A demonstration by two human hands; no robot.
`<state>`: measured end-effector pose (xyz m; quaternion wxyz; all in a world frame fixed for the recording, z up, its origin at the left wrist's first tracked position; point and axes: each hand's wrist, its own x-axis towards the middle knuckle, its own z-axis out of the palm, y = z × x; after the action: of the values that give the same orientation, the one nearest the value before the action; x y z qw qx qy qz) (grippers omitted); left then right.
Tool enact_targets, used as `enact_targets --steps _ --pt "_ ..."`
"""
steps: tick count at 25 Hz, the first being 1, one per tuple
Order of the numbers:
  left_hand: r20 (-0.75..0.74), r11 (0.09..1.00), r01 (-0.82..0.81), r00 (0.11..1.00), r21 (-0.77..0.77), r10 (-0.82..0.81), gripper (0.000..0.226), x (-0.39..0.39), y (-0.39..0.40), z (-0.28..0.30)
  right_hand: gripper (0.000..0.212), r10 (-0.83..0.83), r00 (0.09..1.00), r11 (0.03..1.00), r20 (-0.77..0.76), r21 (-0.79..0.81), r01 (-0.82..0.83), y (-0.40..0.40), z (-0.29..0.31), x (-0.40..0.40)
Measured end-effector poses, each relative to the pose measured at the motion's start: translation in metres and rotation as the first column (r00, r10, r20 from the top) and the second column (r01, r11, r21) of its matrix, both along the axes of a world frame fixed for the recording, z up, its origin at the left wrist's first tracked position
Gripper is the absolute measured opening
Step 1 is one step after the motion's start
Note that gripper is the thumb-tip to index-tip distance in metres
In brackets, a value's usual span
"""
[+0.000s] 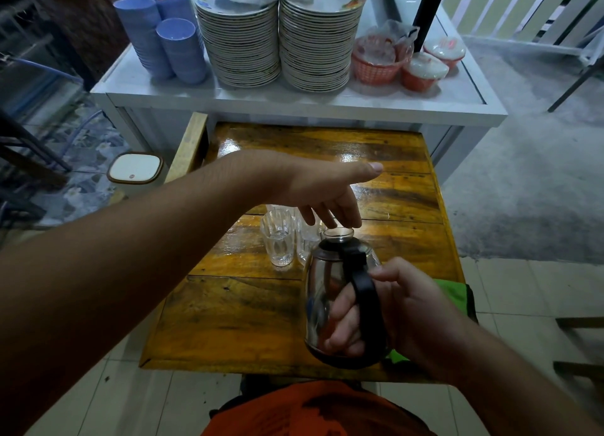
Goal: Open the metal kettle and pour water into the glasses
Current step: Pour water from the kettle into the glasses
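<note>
A shiny metal kettle with a black handle is held above the near part of the wooden table. My right hand is wrapped around that handle. My left hand reaches across from the left, its fingers spread and hanging just over the round knob of the kettle's lid; I cannot tell whether they touch it. Clear glasses stand in a close group on the table just left of and behind the kettle, partly hidden by my left hand.
Behind the table stands a white cart carrying two tall plate stacks, stacked blue bowls and red baskets. A small white bin sits on the floor at left. A green cloth lies at the table's right edge.
</note>
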<state>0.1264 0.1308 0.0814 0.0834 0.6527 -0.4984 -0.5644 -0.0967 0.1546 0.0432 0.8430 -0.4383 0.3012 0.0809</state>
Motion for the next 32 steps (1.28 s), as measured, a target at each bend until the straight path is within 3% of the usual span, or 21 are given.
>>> enact_targets --steps 8,15,22,25,32 --pt "0.031 0.997 -0.058 0.998 -0.04 0.06 0.08 -0.013 0.003 0.007 0.061 0.012 0.998 0.986 -0.066 -0.165 -0.023 0.008 -0.018 -0.009" --pt "0.05 1.0 -0.009 0.999 -0.019 0.01 0.083 -0.014 -0.003 0.022 0.059 -0.024 0.998 0.971 -0.058 -0.239 0.01 0.007 -0.024 -0.01" --pt "0.056 0.998 -0.015 0.998 -0.054 0.018 0.081 -0.003 -0.015 0.033 0.057 -0.035 0.999 0.966 -0.014 -0.258 0.03 -0.01 -0.005 0.004" --pt "0.094 0.995 0.073 0.993 -0.064 -0.067 0.087 0.001 -0.02 0.036 0.055 -0.063 0.998 0.973 -0.004 -0.222 0.061 -0.019 0.004 0.012" --pt "0.152 0.989 0.112 0.984 -0.093 -0.097 0.084 0.016 -0.028 0.03 0.062 -0.092 0.995 0.981 -0.022 -0.173 0.087 -0.038 0.02 0.041"
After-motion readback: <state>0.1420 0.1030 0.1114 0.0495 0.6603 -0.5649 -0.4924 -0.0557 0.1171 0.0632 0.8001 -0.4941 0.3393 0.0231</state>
